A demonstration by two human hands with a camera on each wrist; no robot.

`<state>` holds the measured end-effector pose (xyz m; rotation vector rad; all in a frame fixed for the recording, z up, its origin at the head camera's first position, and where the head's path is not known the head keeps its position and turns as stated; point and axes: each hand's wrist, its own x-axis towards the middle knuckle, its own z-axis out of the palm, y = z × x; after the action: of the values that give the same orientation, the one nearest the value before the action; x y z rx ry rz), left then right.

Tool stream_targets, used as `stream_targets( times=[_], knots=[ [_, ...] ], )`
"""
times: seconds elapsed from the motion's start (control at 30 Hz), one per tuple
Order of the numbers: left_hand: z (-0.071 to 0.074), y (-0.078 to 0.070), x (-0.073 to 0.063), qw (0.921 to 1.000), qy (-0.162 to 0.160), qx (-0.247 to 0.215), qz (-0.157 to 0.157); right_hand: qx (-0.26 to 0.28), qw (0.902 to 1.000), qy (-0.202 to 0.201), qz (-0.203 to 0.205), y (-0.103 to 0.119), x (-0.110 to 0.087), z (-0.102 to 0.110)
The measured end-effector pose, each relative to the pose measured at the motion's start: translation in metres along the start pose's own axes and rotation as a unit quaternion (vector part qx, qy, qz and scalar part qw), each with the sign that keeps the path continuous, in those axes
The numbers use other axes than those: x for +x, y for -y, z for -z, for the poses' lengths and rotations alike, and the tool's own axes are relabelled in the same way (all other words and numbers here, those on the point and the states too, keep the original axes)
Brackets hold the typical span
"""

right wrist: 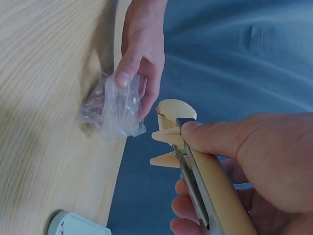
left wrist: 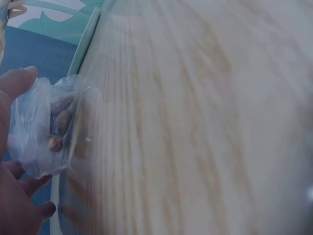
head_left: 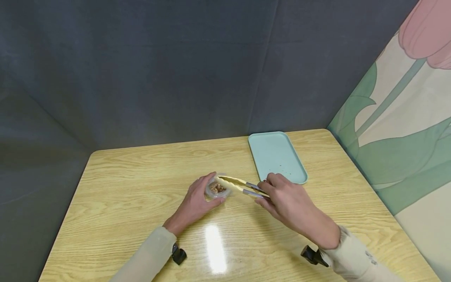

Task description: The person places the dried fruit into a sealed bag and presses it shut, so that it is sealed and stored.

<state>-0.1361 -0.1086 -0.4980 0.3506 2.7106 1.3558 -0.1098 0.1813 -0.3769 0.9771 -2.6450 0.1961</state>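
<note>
A small clear plastic bag (right wrist: 120, 110) stands on the table, its mouth spread wide. Brown nut-like pieces (left wrist: 61, 122) lie inside it; their exact kind is hard to tell. My left hand (head_left: 193, 201) holds the bag from the left, thumb and fingers curled round its sides. My right hand (head_left: 290, 199) grips a pair of tongs (head_left: 256, 194) with metal arms and cream-yellow scalloped tips. Those tips are parted and hover over the bag's right edge, with nothing visible between them. In the right wrist view, the right thumb (right wrist: 210, 137) presses along one tong arm.
A light blue tray (head_left: 275, 150) with a few dark crumbs on it lies at the back right of the wooden table (head_left: 141, 176). Behind the table hangs a dark curtain (head_left: 176, 78), and a flower-painted wall (head_left: 405, 129) borders the right side.
</note>
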Motion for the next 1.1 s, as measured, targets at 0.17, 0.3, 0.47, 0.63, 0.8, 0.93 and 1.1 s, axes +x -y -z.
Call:
stream_targets(
  times=[0.17, 0.3, 0.47, 0.63, 0.8, 0.93, 1.1],
  knots=[
    [-0.0003, 0.0003, -0.0004, 1.0000, 0.000, 0.006, -0.001, 0.000, 1.0000, 0.004, 0.001, 0.0021, 0.0007, -0.0030],
    [-0.0006, 0.0007, -0.0003, 1.0000, 0.000, 0.009, -0.003, 0.002, 1.0000, 0.008, 0.001, 0.0024, 0.0011, -0.0047],
    [-0.0001, 0.0008, -0.0008, 1.0000, 0.000, 0.006, -0.001, 0.004, 0.9999, 0.011, -0.001, 0.0021, 0.0015, -0.0061],
    [0.0004, 0.0001, -0.0010, 1.0000, 0.000, 0.004, 0.001, 0.007, 0.9999, 0.010, -0.003, 0.0017, 0.0016, -0.0069],
    [-0.0004, -0.0002, -0.0004, 1.0000, -0.001, 0.007, -0.001, 0.011, 0.9999, 0.011, -0.006, 0.0019, 0.0009, -0.0069],
    [-0.0008, -0.0002, -0.0004, 1.0000, -0.001, 0.002, -0.001, 0.010, 0.9999, 0.011, -0.007, 0.0019, 0.0002, -0.0068],
    [-0.0011, -0.0004, -0.0007, 1.0000, 0.001, -0.001, -0.002, 0.010, 0.9998, 0.012, -0.008, 0.0010, -0.0007, -0.0064]
  ],
)
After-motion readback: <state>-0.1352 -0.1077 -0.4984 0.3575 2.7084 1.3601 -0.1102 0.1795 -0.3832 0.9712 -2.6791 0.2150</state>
